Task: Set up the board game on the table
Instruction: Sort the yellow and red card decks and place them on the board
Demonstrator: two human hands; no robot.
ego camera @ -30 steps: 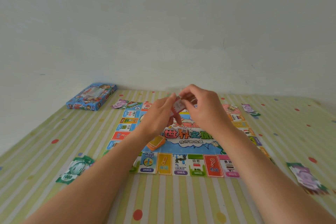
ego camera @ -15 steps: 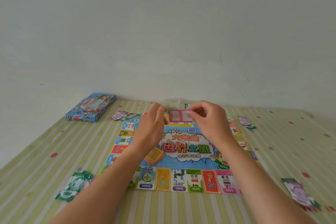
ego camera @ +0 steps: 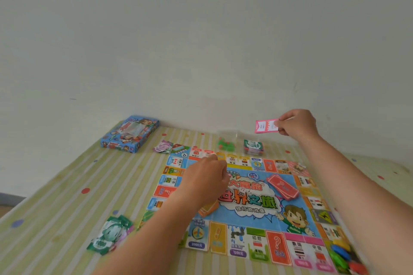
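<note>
The colourful game board (ego camera: 245,205) lies flat on the striped tablecloth. My right hand (ego camera: 297,125) is raised beyond the board's far right corner and pinches a pink card (ego camera: 267,126) by its right end. My left hand (ego camera: 207,174) hovers low over the board's far left part, palm down, fingers loosely curled, with nothing visible in it. On the board sit a red card stack (ego camera: 283,186), a white die (ego camera: 242,191) and an orange card stack (ego camera: 207,210) partly hidden by my left forearm.
The blue game box (ego camera: 129,134) lies at the far left. Play-money piles lie at the near left (ego camera: 109,236) and far left (ego camera: 162,147). Behind the board stand green pieces (ego camera: 225,144) and a small clear box (ego camera: 252,147). Coloured tokens (ego camera: 342,252) sit at the near right corner.
Both hands held the pink card together over the board's middle. Now my right hand has carried it up and to the far right, and my left hand has let go and dropped toward the board.
</note>
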